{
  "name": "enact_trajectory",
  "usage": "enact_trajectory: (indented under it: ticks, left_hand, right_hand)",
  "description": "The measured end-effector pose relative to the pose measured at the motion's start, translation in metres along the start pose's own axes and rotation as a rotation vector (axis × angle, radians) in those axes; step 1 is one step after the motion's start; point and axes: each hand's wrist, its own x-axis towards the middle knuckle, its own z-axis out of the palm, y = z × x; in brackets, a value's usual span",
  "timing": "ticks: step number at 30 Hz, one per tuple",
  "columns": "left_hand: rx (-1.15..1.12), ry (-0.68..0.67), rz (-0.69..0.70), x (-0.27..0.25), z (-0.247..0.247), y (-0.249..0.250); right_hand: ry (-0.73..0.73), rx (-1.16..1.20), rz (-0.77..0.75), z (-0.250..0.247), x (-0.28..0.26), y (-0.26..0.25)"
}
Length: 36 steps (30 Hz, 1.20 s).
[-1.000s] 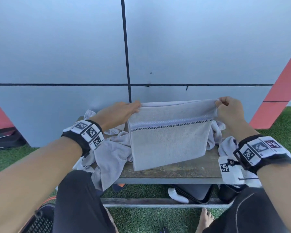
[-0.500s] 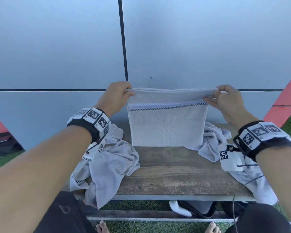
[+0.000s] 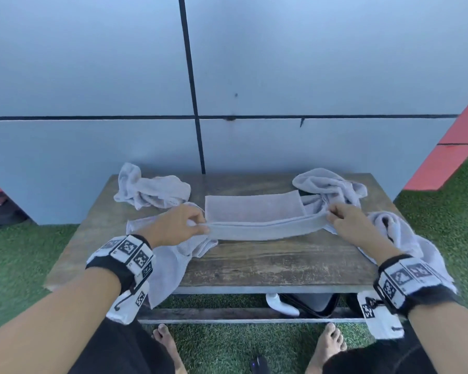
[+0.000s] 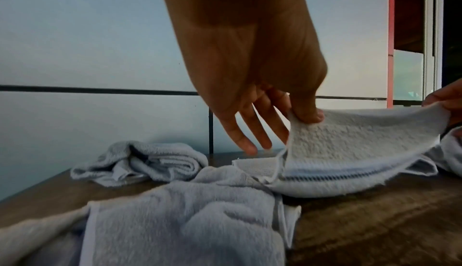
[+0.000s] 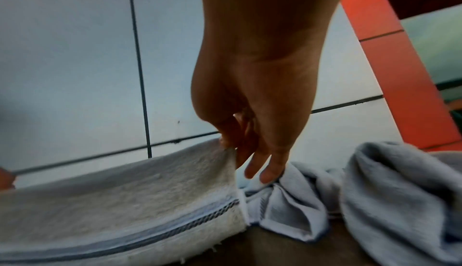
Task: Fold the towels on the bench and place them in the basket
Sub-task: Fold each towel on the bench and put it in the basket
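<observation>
A pale grey towel (image 3: 254, 211) with a dark stitched stripe lies partly flat on the wooden bench (image 3: 268, 263), its near edge lifted. My left hand (image 3: 179, 225) pinches the towel's left corner (image 4: 312, 124) between thumb and forefinger, the other fingers straight. My right hand (image 3: 346, 220) pinches the right corner (image 5: 225, 151) the same way. The stripe (image 5: 175, 228) faces me along the raised flap. No basket shows in any view.
Crumpled towels lie around: one at the back left (image 3: 152, 190), one under my left wrist hanging over the front edge (image 3: 170, 263), one at the back right (image 3: 330, 187), one at the right edge (image 3: 405, 238). Grey wall behind, artificial grass below, black items under the bench (image 3: 314, 303).
The towel hung upright between my raised hands before; both hands have come down and towards me, laying its far part flat on the bench while still pinching the corners.
</observation>
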Motion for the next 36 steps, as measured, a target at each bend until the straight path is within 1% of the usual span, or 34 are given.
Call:
enact_trajectory:
  ticks: [1, 3, 5, 7, 11, 14, 19, 21, 23, 25, 27, 29, 30, 33, 36]
  left_hand:
    - [0.026, -0.074, -0.011, -0.002, 0.006, -0.002]
    - [-0.003, -0.217, -0.036, -0.006, 0.012, -0.001]
    - [-0.041, -0.297, -0.059, -0.007, 0.014, 0.003]
    - [-0.062, -0.309, -0.053, -0.006, 0.016, 0.007]
    - [-0.075, -0.349, -0.049, -0.006, 0.024, 0.003]
    - [-0.093, -0.411, -0.093, -0.007, 0.032, 0.002]
    - [-0.182, -0.438, -0.139, -0.008, 0.041, 0.002]
    - [-0.19, -0.409, -0.146, -0.007, 0.043, -0.001]
    - [-0.204, -0.336, -0.145, -0.003, 0.044, -0.004]
    - [-0.233, -0.212, -0.157, 0.004, 0.044, -0.007]
    - [-0.236, -0.061, -0.185, 0.014, 0.045, -0.008]
    - [-0.146, 0.108, -0.181, 0.028, 0.046, -0.01]
    - [-0.098, 0.166, -0.18, 0.036, 0.046, -0.011]
    - [-0.023, 0.22, -0.184, 0.057, 0.049, -0.011]
    - [0.028, 0.292, -0.237, 0.074, 0.054, -0.015]
  right_hand:
    - [-0.066, -0.057, -0.004, 0.002, -0.005, 0.006]
    - [-0.174, -0.132, 0.007, 0.002, -0.012, 0.012]
    - [-0.236, -0.112, 0.051, -0.002, -0.016, 0.015]
    - [-0.28, -0.08, 0.091, -0.007, -0.02, 0.016]
    - [-0.428, -0.056, 0.12, -0.008, -0.03, 0.017]
    - [-0.451, -0.018, 0.14, -0.003, -0.033, 0.026]
    - [-0.47, 0.088, 0.206, 0.0, -0.028, 0.032]
    - [-0.475, 0.097, 0.216, 0.001, -0.026, 0.031]
    - [-0.411, 0.083, 0.211, 0.003, -0.02, 0.032]
    - [-0.295, 0.053, 0.184, 0.007, -0.008, 0.033]
    - [-0.195, 0.019, 0.146, 0.012, 0.003, 0.03]
    - [-0.112, -0.015, 0.112, 0.019, 0.015, 0.026]
    - [-0.071, -0.042, 0.109, 0.023, 0.02, 0.024]
    - [0.041, -0.087, 0.124, 0.039, 0.04, 0.028]
    - [0.093, -0.121, 0.139, 0.055, 0.063, 0.035]
